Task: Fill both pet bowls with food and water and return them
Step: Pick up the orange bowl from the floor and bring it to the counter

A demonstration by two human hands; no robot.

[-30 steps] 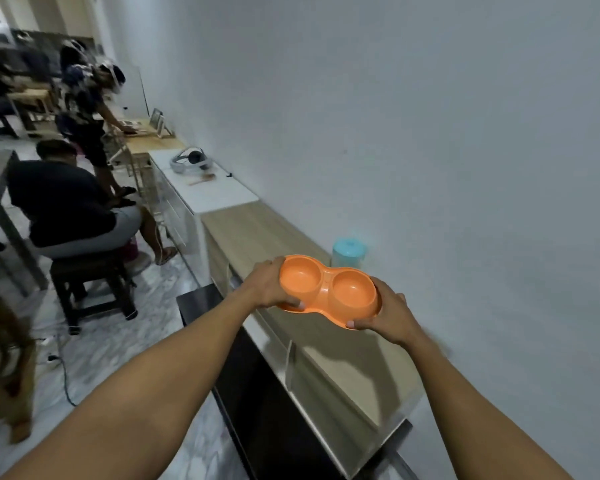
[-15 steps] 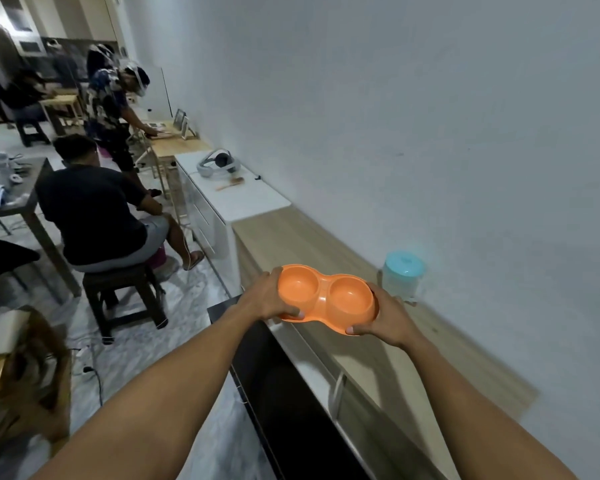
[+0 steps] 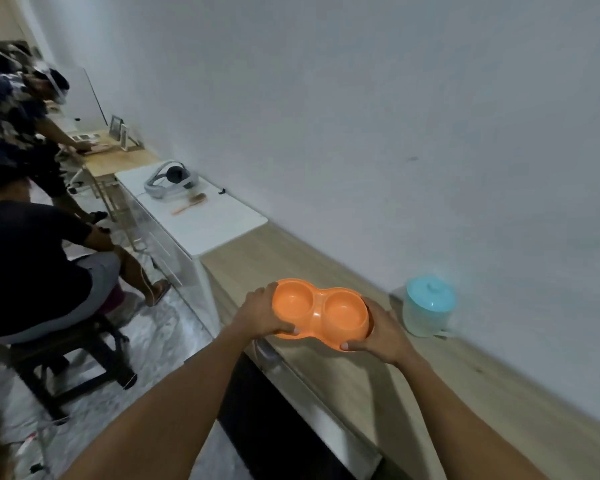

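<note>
Head view: our left hand (image 3: 260, 315) and right hand (image 3: 383, 332) grip the empty orange plastic double bowl (image 3: 319, 311).
We have neared the teal-lidded jar (image 3: 428, 306) on the wooden counter (image 3: 378, 393); filling seems next.

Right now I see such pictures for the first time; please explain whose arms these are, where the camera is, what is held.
No machine here. The camera sits on a person's head, looking forward and down, so both arms are that person's own. The left hand and right hand grip the ends of an orange double pet bowl; both cups look empty. Below is a wooden counter, where a tub with a teal lid stands by the wall. A headset lies on a white cabinet.
</note>
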